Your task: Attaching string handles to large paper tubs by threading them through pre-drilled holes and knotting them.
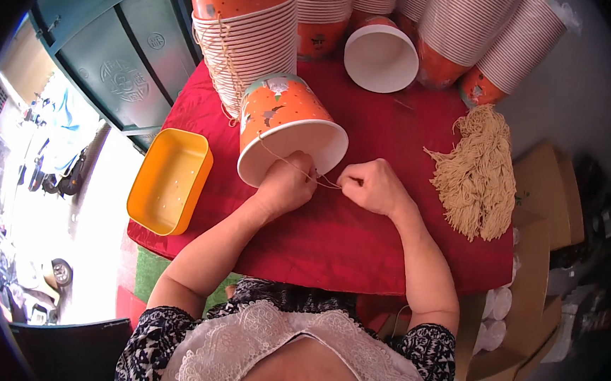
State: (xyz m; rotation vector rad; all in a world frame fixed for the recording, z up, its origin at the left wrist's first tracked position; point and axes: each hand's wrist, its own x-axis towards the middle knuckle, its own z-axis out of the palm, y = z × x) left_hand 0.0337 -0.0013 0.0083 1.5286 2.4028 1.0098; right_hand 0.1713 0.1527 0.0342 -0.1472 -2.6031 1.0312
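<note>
Red-covered table. On it: orange paper bucket tipped on side, stacks of nested buckets, bundle of tan strings, yellow plastic tray at left edge.

Left hand is resting at the rim of an orange paper cup lying tilted on the red worktop, mouth toward the person. Right hand is sitting just beside it, fist closed, pinching a thin string that is running across the cup mouth between both hands. A string bundle is lying to the right. Cup stacks are lining the far edge, one stack already strung. A yellow tray is sitting at the left edge. Cardboard boxes are standing at right.
</note>
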